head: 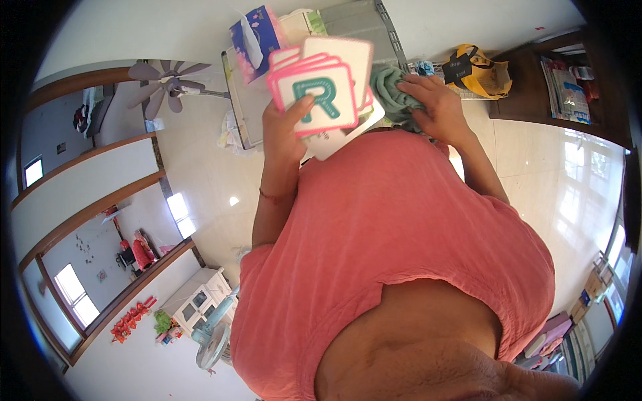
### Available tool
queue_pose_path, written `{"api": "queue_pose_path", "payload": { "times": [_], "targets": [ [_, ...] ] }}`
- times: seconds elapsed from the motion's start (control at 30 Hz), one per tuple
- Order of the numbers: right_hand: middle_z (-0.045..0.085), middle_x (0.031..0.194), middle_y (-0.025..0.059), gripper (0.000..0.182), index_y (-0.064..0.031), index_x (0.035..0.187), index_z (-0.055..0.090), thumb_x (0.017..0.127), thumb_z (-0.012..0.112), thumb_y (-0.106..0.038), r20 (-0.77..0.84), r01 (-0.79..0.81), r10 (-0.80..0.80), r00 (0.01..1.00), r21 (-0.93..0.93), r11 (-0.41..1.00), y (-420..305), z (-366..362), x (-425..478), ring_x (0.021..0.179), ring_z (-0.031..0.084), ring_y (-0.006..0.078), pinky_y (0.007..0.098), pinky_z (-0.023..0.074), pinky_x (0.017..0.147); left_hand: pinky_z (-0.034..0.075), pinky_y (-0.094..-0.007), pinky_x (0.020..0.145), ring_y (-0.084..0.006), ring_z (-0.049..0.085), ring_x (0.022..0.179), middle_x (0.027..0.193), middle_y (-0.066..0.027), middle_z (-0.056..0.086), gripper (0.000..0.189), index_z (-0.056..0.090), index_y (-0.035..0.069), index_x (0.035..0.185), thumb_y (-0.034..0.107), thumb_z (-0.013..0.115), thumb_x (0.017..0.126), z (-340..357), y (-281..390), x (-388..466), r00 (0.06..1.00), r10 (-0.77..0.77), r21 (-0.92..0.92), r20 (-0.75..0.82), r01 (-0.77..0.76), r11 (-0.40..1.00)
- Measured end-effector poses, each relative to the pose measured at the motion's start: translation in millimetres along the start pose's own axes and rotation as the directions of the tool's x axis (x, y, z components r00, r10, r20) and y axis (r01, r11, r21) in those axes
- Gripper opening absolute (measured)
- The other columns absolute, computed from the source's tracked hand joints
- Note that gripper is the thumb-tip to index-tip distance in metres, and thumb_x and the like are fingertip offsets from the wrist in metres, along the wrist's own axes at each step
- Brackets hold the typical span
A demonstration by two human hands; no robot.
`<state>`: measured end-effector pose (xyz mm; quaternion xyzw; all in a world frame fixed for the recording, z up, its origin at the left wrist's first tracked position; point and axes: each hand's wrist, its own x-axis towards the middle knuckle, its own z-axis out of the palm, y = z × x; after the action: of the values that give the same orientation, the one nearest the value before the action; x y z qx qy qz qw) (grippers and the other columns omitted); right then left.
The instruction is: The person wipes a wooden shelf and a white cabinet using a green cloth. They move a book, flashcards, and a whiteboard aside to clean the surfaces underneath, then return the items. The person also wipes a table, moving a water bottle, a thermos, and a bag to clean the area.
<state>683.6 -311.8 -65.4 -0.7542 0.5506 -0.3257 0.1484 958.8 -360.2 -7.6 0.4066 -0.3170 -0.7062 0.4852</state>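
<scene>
My left hand grips a fanned stack of square letter cards with pink borders. The thumb presses on the front card, which shows a green letter R. Behind the fan, one card with a paler face stands up higher, and white cards stick out below. My right hand holds a bunched green cloth, to the right of the cards. Its fingers lie over the cloth's right side. The cards and the cloth are close together, in front of my chest.
Beyond the cards, a tissue pack rests on a table, near a grey folding surface. A yellow bag sits on a wire rack at the right, beside a dark wooden cabinet. A fan stands at the left.
</scene>
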Motion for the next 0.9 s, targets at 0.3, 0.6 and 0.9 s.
{"api": "queue_pose_path", "payload": {
  "times": [0.3, 0.6, 0.9],
  "targets": [
    [0.066, 0.104, 0.0120, 0.038, -0.0017, 0.116, 0.061, 0.078, 0.063, -0.001, -0.139, -0.391, 0.564, 0.814, 0.586, 0.709, 28, -16, -25, 0.095, 0.060, 0.0152, 0.0263, 0.0458, 0.086, 0.056, -0.0351, 0.072, -0.0210, 0.065, 0.082, 0.095, -0.0128, 0.065, 0.029, 0.060, -0.006, 0.104, -0.001, 0.069, 0.078, 36, -45, 128, 0.999, -0.012, 0.078, 0.049, 0.008, 0.997],
    [0.064, 0.102, 0.0114, 0.037, 0.0079, 0.116, 0.057, 0.082, 0.062, -0.003, -0.057, -0.309, 0.802, 0.594, 0.905, 0.293, 49, -7, -19, 0.090, 0.059, 0.0145, 0.0261, 0.0476, 0.081, 0.054, -0.0335, 0.074, -0.0199, 0.065, 0.082, 0.094, -0.0114, 0.066, 0.029, 0.061, -0.004, 0.100, 0.003, 0.074, 0.075, 37, -58, 157, 1.000, 0.003, 0.286, 0.015, -0.008, 0.958],
    [0.063, 0.102, 0.0112, 0.040, 0.0066, 0.119, 0.056, 0.081, 0.064, -0.005, 0.002, -0.309, 0.802, 0.597, 0.923, 0.228, 75, 23, 38, 0.087, 0.060, 0.0155, 0.0268, 0.0485, 0.079, 0.050, -0.0413, 0.080, -0.0368, 0.062, 0.089, 0.094, -0.0241, 0.062, 0.055, 0.050, -0.006, 0.101, 0.024, 0.079, 0.066, 40, -59, 152, 0.922, 0.362, 0.907, 0.140, -0.266, 0.327]
  ]
}}
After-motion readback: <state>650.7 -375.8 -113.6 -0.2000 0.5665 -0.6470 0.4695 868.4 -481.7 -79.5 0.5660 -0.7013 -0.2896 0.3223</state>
